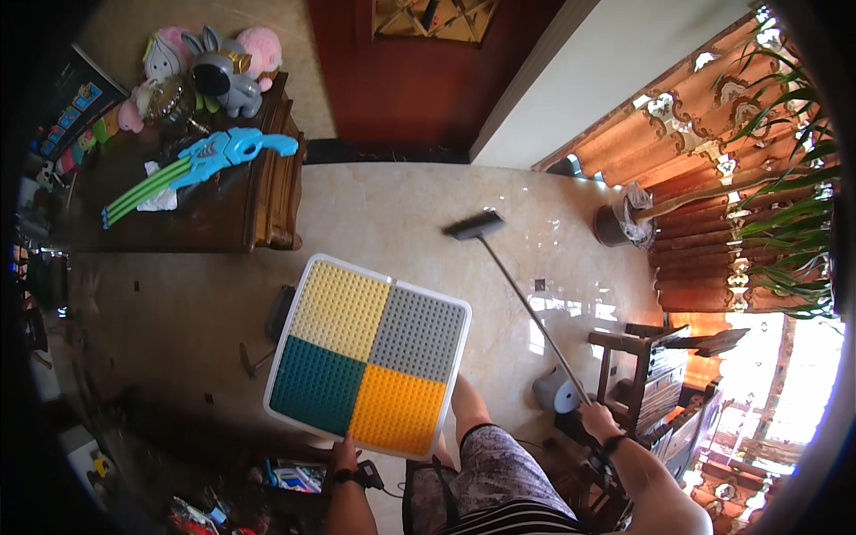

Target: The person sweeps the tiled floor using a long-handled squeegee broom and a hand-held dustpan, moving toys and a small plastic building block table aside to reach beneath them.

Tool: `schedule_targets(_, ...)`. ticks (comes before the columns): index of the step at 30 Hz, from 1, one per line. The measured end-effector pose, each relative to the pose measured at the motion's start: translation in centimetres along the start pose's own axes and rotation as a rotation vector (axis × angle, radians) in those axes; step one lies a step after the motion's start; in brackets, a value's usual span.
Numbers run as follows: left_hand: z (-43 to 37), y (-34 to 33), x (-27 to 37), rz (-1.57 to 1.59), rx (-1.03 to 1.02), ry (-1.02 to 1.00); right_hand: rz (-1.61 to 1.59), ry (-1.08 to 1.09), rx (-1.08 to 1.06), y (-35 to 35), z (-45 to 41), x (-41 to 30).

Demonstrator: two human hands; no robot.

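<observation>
My right hand (599,422) grips the upper end of a long broom handle (531,311); the dark broom head (473,226) rests on the tiled floor. With my left hand (345,452) I hold the near edge of a square, white-rimmed building-brick board (368,358). Its studded top has cream, grey, dark green and orange-yellow quarters. The board hides the floor beneath it and most of the left fingers. A dark object (278,313) partly shows past the board's left edge.
A dark wooden cabinet (274,180) at upper left bears a blue and green toy (227,155) and several plush toys. On the right stand a potted plant (612,225), wooden furniture (642,381) and a grey cylindrical container (558,391). A red door (414,93) is at the top.
</observation>
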State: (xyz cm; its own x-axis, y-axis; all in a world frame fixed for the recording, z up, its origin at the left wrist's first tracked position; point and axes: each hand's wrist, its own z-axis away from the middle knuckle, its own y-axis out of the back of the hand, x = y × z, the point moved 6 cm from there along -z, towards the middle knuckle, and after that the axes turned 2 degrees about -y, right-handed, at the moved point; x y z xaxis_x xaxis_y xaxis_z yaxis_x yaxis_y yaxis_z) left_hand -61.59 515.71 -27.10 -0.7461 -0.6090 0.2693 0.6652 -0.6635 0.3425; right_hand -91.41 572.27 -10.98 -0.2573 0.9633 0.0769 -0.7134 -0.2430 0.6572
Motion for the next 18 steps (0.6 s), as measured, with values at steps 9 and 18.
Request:
schedule_targets(9, -0.5, -0.7, -0.4, 0.014, -0.113, 0.069, 0.031, -0.065, 0.292, 9.4, -8.2, 1.2)
schedule_targets(18, 0.7, -0.4, 0.4, 0.120, 0.005, 0.083, 0.001, -0.095, 0.137, 0.4, -0.3, 2.6)
